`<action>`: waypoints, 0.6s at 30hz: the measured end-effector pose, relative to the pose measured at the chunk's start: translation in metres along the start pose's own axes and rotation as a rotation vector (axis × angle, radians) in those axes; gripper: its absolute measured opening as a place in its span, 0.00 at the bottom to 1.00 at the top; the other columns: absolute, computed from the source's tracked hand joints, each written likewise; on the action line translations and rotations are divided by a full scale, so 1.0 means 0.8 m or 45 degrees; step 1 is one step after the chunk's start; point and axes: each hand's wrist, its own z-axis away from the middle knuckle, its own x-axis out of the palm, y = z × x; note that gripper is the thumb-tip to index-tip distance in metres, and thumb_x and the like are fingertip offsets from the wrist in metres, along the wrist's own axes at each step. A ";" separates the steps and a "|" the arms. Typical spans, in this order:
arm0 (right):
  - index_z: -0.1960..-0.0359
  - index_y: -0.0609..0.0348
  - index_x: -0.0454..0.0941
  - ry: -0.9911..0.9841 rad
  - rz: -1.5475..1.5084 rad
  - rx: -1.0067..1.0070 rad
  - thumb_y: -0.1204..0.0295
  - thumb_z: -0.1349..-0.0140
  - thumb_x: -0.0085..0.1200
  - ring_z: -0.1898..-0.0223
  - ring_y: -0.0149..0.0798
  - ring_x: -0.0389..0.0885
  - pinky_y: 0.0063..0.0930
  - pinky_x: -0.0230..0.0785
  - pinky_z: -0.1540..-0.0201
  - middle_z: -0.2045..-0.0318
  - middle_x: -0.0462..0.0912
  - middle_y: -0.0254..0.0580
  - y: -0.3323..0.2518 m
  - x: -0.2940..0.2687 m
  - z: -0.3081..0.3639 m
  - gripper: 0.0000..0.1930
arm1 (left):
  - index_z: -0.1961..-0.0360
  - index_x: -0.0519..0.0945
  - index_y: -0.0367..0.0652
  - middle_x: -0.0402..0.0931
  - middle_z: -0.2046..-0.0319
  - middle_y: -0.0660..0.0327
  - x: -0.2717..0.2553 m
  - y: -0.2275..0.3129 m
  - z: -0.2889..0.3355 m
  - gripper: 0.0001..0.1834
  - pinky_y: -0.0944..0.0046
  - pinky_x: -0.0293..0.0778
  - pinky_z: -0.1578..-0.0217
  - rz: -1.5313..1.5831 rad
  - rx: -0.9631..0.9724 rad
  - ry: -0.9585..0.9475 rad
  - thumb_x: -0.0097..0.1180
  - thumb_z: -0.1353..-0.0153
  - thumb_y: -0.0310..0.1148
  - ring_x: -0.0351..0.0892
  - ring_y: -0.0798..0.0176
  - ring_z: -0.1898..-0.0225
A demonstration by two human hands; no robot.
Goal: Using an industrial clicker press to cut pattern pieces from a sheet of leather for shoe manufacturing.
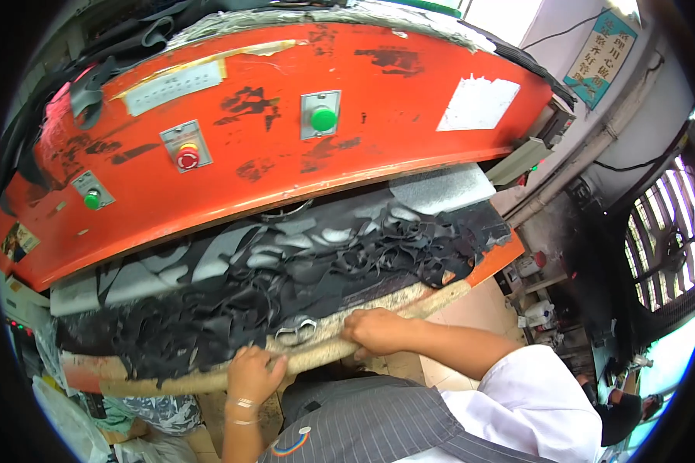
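Observation:
A long beige padded roll (432, 303) runs along the front edge of the machine's bed, nearest my body. My left hand (252, 376) is curled over it, thumb toward the right. Farther right, my right hand (380, 332) is closed over the same roll, its fingertips partly hidden. Between the two hands, a small shiny metal cutting die (296, 331) lies at the bed's front edge, touched by neither hand. Just behind, a tangled heap of black sheet offcuts (208, 320) spreads along the bed.
A wide orange press head (278, 100) with a green button (323, 119) and a red stop button (188, 157) spans the far side. Beneath it lies a grey cut-out sheet (440, 189) and another metal ring-shaped die (287, 211). Plastic bags (158, 413) sit at lower left. Shelves with bottles (539, 314) stand right.

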 end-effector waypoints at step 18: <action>0.80 0.51 0.78 0.484 0.559 -1.492 0.65 0.48 0.50 0.60 0.41 0.80 0.43 0.67 0.39 0.73 0.79 0.34 0.256 -0.177 -0.413 0.08 | 0.55 0.76 0.39 0.75 0.57 0.49 0.109 -0.039 -0.315 0.15 0.50 0.69 0.49 -0.088 0.226 0.314 0.57 0.45 0.29 0.73 0.42 0.51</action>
